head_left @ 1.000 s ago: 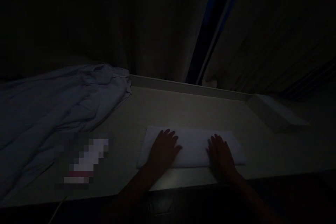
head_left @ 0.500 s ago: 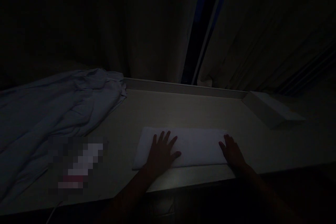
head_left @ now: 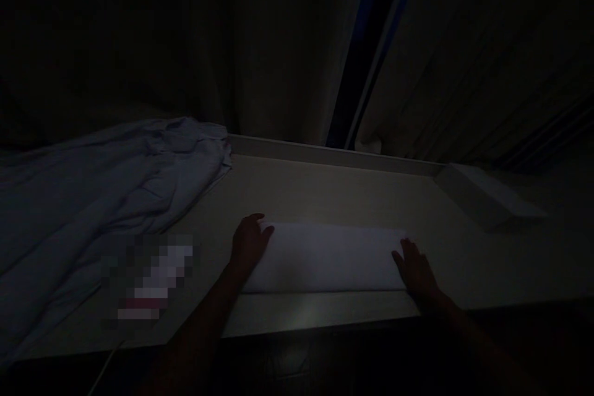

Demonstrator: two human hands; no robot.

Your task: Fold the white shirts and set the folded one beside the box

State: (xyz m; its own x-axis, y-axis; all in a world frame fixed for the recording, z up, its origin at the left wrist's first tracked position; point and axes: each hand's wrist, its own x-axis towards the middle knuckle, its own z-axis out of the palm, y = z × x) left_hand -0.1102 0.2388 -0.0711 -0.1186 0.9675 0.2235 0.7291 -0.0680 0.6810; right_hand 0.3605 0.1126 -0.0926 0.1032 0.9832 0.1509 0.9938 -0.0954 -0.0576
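While the room lies very dark, we see the left hand (head_left: 249, 241) resting at the left end of a folded white cloth (head_left: 325, 257), its fingers curled over the cloth's top left corner; whether they actually pinch the fabric we cannot tell. The right hand (head_left: 415, 269) lies flat at the cloth's right end, fingers loosely spread and pointing away from the body, touching the edge. Between the two hands the cloth forms a long, low rectangle, pale and smooth, with a straight near edge and no visible creases; the dimness hides how many layers it has. It sits on a light countertop (head_left: 325, 189), close to the front edge and roughly in the middle of the view. Farther left, a rumpled pale sheet (head_left: 106, 185) spreads across the surface, well apart from the cloth. Near it lies a blurred patch we cannot make out. At the right rear a white box (head_left: 487, 201) rests on the counter, and dark curtains (head_left: 278, 62) hang behind.
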